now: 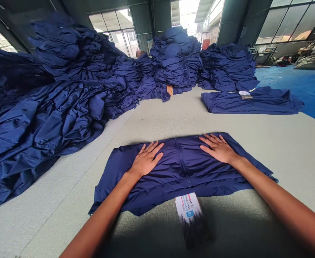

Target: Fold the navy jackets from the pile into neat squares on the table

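A navy blue zip jacket (170,172) lies folded flat on the table in front of me, its zipper running down the middle. My left hand (147,158) rests palm down on its left half, fingers spread. On the right half, near the far edge, my right hand (218,147) also lies flat with fingers apart. Neither hand grips anything. A printed cardboard hang tag (191,211) sticks out from the jacket's near edge onto the table, its lower end in shadow.
The pale table (157,114) spreads around the jacket. Another folded navy garment (227,103) with a tag lies at the back right. Loose navy garments are heaped at left (52,118), with tall piles (176,59) along the back. Blue floor (294,79) shows beyond the right edge.
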`<state>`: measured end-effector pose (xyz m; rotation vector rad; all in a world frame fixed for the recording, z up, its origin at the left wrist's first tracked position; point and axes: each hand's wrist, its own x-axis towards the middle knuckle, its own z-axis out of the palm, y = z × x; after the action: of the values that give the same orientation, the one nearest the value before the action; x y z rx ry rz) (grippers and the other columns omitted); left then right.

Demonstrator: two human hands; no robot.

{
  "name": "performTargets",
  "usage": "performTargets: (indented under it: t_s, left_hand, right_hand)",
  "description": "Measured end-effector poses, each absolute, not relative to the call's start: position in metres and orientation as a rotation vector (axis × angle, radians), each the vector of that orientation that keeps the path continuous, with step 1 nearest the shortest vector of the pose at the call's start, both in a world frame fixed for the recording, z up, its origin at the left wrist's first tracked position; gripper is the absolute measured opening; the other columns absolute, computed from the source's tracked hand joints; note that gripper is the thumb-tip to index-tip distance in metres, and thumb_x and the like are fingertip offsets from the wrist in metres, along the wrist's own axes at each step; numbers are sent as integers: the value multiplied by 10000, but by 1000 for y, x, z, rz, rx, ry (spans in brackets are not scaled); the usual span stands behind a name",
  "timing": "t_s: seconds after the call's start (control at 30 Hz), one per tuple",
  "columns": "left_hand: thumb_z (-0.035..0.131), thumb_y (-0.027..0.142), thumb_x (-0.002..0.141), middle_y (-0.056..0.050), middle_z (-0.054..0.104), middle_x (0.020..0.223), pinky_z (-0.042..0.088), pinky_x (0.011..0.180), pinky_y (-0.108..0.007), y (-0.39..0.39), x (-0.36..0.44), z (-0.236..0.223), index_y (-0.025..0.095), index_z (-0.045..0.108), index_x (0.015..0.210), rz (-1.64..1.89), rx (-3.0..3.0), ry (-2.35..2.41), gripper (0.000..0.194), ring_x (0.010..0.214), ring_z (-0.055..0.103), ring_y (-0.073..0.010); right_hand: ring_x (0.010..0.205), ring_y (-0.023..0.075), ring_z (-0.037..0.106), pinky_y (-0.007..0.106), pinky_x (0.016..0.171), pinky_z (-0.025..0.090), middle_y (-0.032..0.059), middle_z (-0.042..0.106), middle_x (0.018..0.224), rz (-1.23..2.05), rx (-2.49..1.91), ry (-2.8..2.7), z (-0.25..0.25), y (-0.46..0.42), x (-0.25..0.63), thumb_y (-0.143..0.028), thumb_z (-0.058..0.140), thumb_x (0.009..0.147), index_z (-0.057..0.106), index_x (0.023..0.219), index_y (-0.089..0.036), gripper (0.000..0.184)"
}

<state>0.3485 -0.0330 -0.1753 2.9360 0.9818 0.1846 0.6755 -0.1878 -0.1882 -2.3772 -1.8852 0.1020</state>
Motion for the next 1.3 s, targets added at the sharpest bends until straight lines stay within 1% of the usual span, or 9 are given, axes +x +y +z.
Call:
performTargets:
  t_s: [0.13, 0.27, 0.4, 0.63, 0.73, 0.9, 1.0, 1.13, 1.3]
  left_hand:
    - [201, 528, 1023, -55, 392, 1556, 88, 1222, -546, -30, 333, -155, 234, 406, 1499, 228, 3012, 1126, 596, 1481, 266, -237]
    - [208, 573, 1004, -54, 328, 1587, 95, 1177, -654, -17, 296, -142, 279, 391, 1507, 136, 2924, 1403, 611, 1485, 233, -315]
    - [276, 631, 972, -40, 269, 1612, 118, 1199, -590, -3, 261, -158, 315, 325, 1531, 40, 2899, 1353, 645, 1498, 198, -275]
    - [250, 559, 1004, -46, 276, 1614, 240, 1193, -497, 7, 247, -190, 304, 300, 1541, 201, 2809, 1235, 597, 1488, 242, -227]
    - [245, 560, 1003, -55, 299, 1605, 246, 1185, -528, 7, 249, -187, 295, 311, 1536, 164, 2803, 1243, 599, 1480, 267, -236]
    - [250, 526, 1015, -81, 367, 1571, 109, 1200, -603, -20, 260, -158, 254, 307, 1540, 389, 2942, 1207, 594, 1469, 295, -262]
    - [246, 505, 1026, -45, 345, 1586, 150, 1212, -561, -54, 278, -139, 285, 300, 1539, 511, 2978, 998, 561, 1465, 308, -236]
    - [320, 558, 1004, -1, 202, 1637, 145, 1201, -600, -80, 298, -146, 363, 256, 1545, 321, 3040, 785, 578, 1502, 193, -273]
    - [338, 584, 993, 19, 123, 1650, 140, 1202, -599, -67, 296, -180, 401, 192, 1553, 169, 3001, 831, 606, 1514, 124, -280]
  right_hand:
    - [1488, 246, 225, 524, 1212, 121, 17, 311, 1602, 109, -2392, -1845, -181, -191, 678, -638, 102, 979, 344, 1539, -297, 699]
    - [1482, 269, 238, 552, 1206, 99, 42, 329, 1595, -38, -2474, -1754, -175, -196, 689, -597, 116, 991, 348, 1540, -284, 673]
    - [1493, 286, 199, 592, 1193, 96, 35, 274, 1618, 57, -2604, -1658, -182, -200, 706, -606, 146, 983, 355, 1534, -299, 665]
    - [1488, 252, 225, 498, 1201, 208, 48, 276, 1618, 123, -2446, -1729, -207, -199, 732, -658, 158, 961, 310, 1554, -283, 718]
    - [1480, 269, 245, 529, 1196, 201, 46, 299, 1610, 93, -2451, -1728, -208, -199, 733, -650, 165, 963, 327, 1546, -291, 704]
    - [1509, 281, 119, 578, 1207, 24, 57, 318, 1600, -126, -2342, -1849, -176, -207, 701, -596, 148, 989, 351, 1539, -240, 686]
    - [1501, 256, 174, 543, 1220, 85, 36, 312, 1602, -113, -2125, -1981, -155, -214, 660, -582, 165, 1004, 292, 1560, -279, 646]
    - [1497, 276, 180, 555, 1204, 158, 52, 245, 1625, -33, -2001, -2129, -159, -217, 614, -617, 236, 993, 267, 1564, -314, 647]
    - [1500, 308, 144, 573, 1204, 100, 82, 197, 1634, -88, -2037, -2179, -185, -213, 603, -646, 278, 974, 262, 1567, -290, 693]
